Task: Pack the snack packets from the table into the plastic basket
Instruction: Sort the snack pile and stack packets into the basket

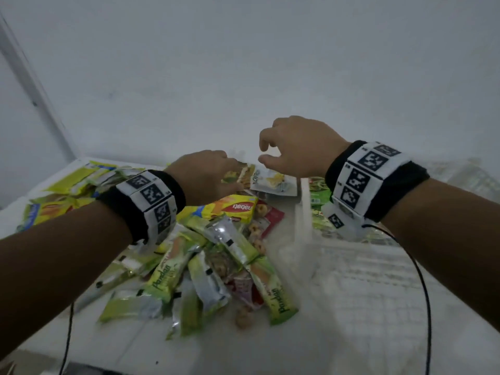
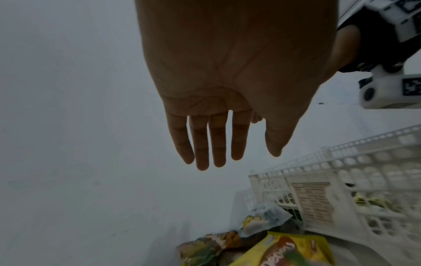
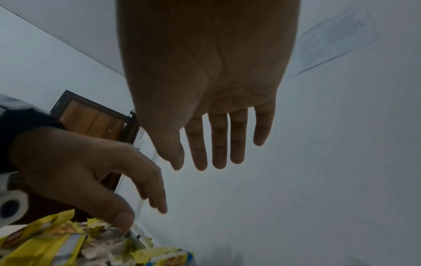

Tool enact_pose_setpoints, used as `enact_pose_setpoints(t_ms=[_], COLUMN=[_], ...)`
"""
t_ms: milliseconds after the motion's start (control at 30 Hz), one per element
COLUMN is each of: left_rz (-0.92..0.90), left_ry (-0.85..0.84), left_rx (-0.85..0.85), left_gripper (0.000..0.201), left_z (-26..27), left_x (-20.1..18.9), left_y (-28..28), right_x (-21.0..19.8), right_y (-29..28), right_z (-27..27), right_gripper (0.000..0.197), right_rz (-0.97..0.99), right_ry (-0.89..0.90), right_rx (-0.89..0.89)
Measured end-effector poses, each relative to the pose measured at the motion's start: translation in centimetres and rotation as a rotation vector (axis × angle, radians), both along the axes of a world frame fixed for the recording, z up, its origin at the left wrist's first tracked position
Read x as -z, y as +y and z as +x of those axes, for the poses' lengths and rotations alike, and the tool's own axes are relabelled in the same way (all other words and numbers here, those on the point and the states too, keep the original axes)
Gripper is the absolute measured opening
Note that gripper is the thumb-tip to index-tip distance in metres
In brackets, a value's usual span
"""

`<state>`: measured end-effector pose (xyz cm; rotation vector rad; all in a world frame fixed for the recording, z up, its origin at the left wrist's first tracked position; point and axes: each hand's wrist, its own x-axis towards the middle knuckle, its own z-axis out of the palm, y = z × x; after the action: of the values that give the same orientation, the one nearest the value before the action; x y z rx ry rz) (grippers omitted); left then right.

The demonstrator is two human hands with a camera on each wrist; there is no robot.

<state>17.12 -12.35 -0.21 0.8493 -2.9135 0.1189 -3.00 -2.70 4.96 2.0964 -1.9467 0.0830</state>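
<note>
Hovering over snack packets (image 1: 216,255): both hands empty, fingers loose; left hand (image 1: 205,175) lower, right hand (image 1: 297,147) raised.

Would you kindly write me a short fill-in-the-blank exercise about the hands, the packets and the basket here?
1. Neither the left hand nor the right hand holds a ____.
2. The white plastic lattice basket stands on the person's ____ side.
3. The long green packets bear the word ____.

Missing words: packet; right; Pandan
</note>
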Motion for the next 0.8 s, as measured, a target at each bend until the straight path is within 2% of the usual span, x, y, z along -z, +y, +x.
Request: enact_pose_setpoints(t_ms=[200,367,500,633,733,800], left_rz=[0.076,0.142,0.215,0.246,0.216,0.223], left_ry=[-0.035,0.011,0.069,-0.065,-0.155,-0.146], left_rx=[0.216,0.387,0.501,0.494,0.483,0.47], left_gripper=[0.045,0.043,0.029,0.044,0.047,0.042], left_z=[7.2,10.4,11.2,10.7,10.2,10.1], left_x=[2.8,5.8,8.1,10.2,11.4,11.9], left_y=[-0.3,2.2,4.3,5.5,5.6,5.4], right_x=[0.7,4.4,9.1,13.7,15.8,16.5], right_y=[0.5,3.4,6.7,9.8,10.9,11.2], right_z=[9.2,14.0,14.2,12.8,11.7,11.4], right_gripper=[0.027,0.026,0.025,0.032,0.035,0.034], right_rz=[0.035,0.185,0.3,0.42,0.379,0.325], right_ry=[-0.03,-0.078,-0.154,-0.227,-0.289,-0.312], right_rx=[0.162,0.283,0.389,0.511,0.536,0.532])
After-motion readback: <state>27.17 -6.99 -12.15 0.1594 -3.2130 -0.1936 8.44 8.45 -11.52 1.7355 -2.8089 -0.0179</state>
